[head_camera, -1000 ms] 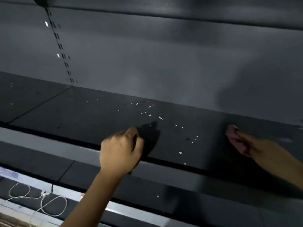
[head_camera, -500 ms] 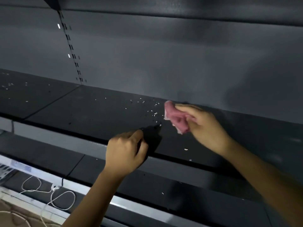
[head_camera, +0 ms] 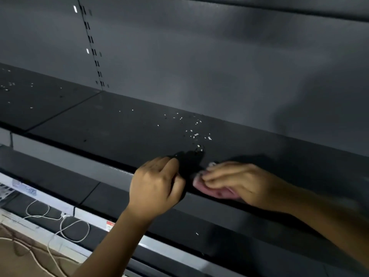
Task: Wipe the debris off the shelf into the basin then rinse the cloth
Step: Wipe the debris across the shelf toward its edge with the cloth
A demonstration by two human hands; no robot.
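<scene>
The dark shelf (head_camera: 119, 126) carries small white debris (head_camera: 195, 134) scattered near its middle. My right hand (head_camera: 239, 180) presses a pink cloth (head_camera: 211, 191) flat on the shelf's front edge, just right of my left hand. My left hand (head_camera: 155, 186) rests curled at the front lip, its fingers bent inward with nothing visible in them. A dark shadow lies between the two hands. No basin is in view.
More white bits (head_camera: 10, 84) lie on the neighbouring shelf section at far left. A slotted upright (head_camera: 93, 50) runs up the grey back panel. Below sits a lower shelf (head_camera: 229, 236) with one speck, and white cables (head_camera: 69, 226) loop at bottom left.
My right hand swept the pink cloth from the far right leftward across the shelf, then drew it forward to the front edge beside my left hand. Debris on the right part is gone.
</scene>
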